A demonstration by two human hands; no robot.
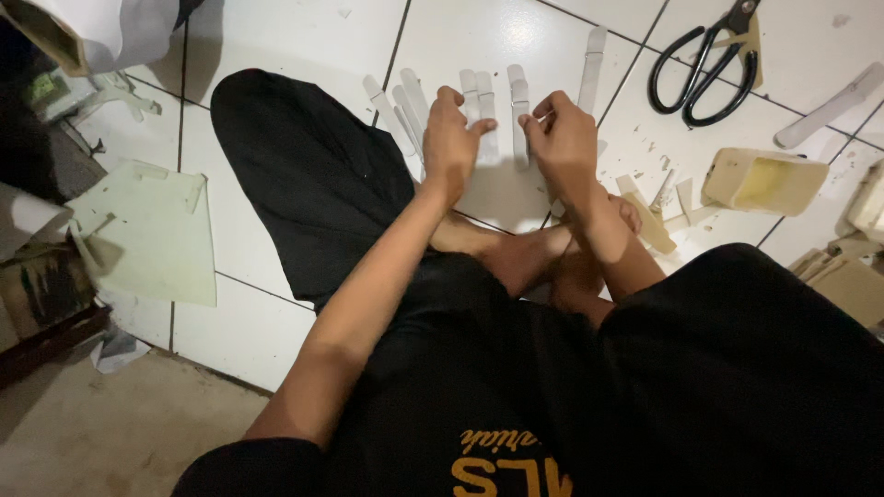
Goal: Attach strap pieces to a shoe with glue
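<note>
I sit cross-legged on a white tiled floor (304, 37). Several white strips (479, 92) lie side by side on the tiles in front of my feet. My left hand (449, 138) rests on the strips at the left, its fingers pressing down near a middle strip. Close beside it, my right hand (562, 138) pinches one white strip (519, 115) between thumb and fingers. One longer strip (592, 64) lies further back, to the right of the row.
Black-handled scissors (704, 64) lie at the back right. A small cream box (762, 179) sits right of my hand, with scraps (658, 216) around it. A pale flat sheet (152, 230) lies on the left, cardboard pieces (843, 276) at the right edge.
</note>
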